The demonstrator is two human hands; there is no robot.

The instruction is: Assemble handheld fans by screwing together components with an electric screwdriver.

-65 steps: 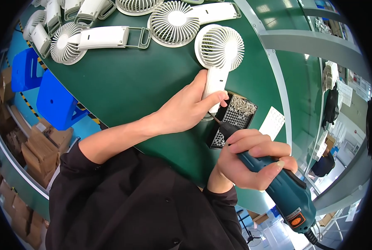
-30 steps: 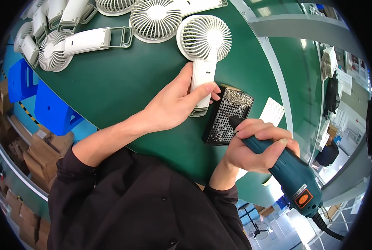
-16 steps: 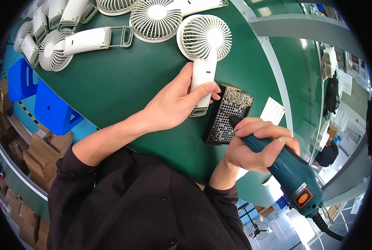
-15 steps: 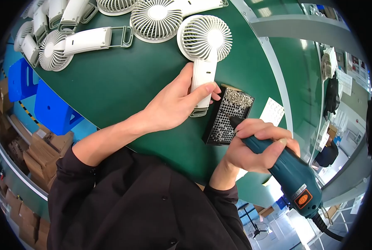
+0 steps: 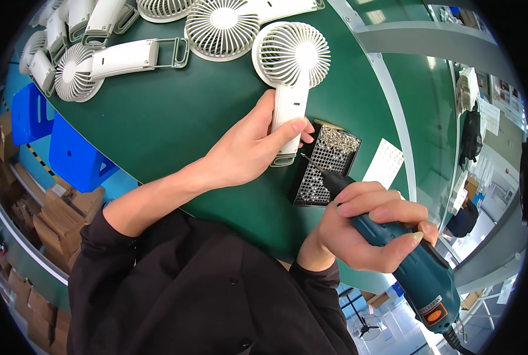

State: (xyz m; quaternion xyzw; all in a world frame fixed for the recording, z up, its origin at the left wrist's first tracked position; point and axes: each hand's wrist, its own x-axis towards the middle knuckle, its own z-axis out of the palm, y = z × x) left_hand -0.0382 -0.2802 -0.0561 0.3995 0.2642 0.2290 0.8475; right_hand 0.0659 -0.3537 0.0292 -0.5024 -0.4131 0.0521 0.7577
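Note:
My left hand (image 5: 246,142) is closed round the handle of a white handheld fan (image 5: 290,109), which lies with its round grille pointing away from me. In my right hand (image 5: 376,225) is a dark teal electric screwdriver (image 5: 420,278), its cord trailing off at the lower right. The thin bit reaches left over a black screw tray (image 5: 329,168), its tip close to the foot of the fan's handle. Small silvery screws fill the tray's perforated plate and heap up at its far end.
Several more white fans (image 5: 125,59) lie along the far left of the green table (image 5: 216,89). A white sheet (image 5: 384,164) is right of the tray. Blue stools (image 5: 74,154) and cardboard boxes (image 5: 63,219) stand beyond the left edge. A grey metal frame (image 5: 423,38) rises at the right.
My right hand and the electric screwdriver have shifted slightly down and right, and the bit tip now shows nearer the fan's handle end. My left hand and the fan have hardly moved.

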